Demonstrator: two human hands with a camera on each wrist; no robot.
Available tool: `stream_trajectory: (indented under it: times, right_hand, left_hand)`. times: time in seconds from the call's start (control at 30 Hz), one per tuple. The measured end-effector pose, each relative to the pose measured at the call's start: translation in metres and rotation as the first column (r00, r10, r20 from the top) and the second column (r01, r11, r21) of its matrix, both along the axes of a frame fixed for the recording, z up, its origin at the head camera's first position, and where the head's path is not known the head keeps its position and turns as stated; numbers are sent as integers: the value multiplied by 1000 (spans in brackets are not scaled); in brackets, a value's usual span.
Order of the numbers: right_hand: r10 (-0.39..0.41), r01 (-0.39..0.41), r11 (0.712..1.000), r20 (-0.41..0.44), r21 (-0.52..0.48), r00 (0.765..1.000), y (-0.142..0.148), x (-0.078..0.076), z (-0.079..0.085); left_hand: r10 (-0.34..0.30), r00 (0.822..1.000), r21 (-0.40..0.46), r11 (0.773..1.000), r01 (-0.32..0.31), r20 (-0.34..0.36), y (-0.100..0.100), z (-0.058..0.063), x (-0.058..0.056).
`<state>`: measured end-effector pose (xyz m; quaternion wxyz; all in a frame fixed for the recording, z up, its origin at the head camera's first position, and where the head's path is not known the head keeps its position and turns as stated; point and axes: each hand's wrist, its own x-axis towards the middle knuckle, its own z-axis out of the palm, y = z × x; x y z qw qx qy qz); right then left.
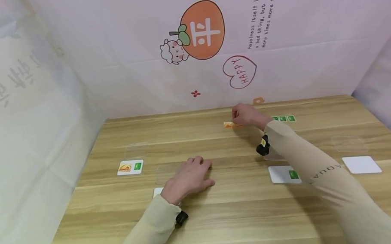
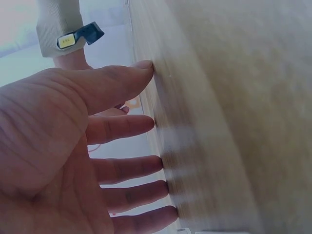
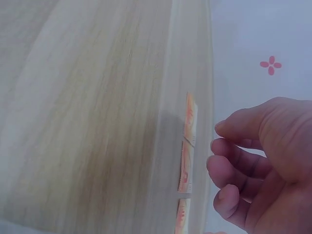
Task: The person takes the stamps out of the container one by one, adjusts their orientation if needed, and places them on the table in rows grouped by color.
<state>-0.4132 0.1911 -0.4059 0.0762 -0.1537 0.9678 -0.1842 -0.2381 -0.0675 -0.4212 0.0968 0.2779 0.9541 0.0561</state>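
Observation:
My right hand (image 1: 248, 115) hovers by the far edge of the table, over a row of small orange-printed pieces (image 1: 228, 124). In the right wrist view its fingers (image 3: 224, 170) are loosely bent, with nothing seen between thumb and fingertips, just beside the orange pieces (image 3: 186, 165). My left hand (image 1: 189, 177) is spread, palm down, left of the middle, its fingertips (image 2: 158, 162) right at the wood. Under its wrist a white card (image 1: 157, 191) is partly hidden. Small green pieces (image 1: 282, 119) lie in a row just right of my right hand.
On the left lies a white card (image 1: 130, 167) bearing an orange and a green piece. Another white card (image 1: 285, 174) with one green piece is partly behind my right sleeve. A blank white card (image 1: 362, 164) lies far right. Clear plastic sheets (image 1: 349, 143) sit behind the cards.

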Motion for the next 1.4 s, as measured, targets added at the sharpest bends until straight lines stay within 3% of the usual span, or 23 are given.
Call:
stream_trajectory:
  times: [0.2,0.5,0.83,1.4]
  right_hand:
    - [23,-23,1000,-3,-18,1000,3,11,7]
    - [48,-48,999,-62,-7,997,17,26,3]
    - [44,-52,995,-88,-83,995,30,49,6]
    - [70,-87,988,-131,-130,989,44,88,13]
  left_hand:
    - [6,1000,1,1000,-6,3,-1,1,0]
    - [4,1000,-8,1000,-3,20,2,6,4]
    - [17,999,-32,999,-15,48,16,7,0]
    - [-54,998,-7,999,54,21,44,18,-9]
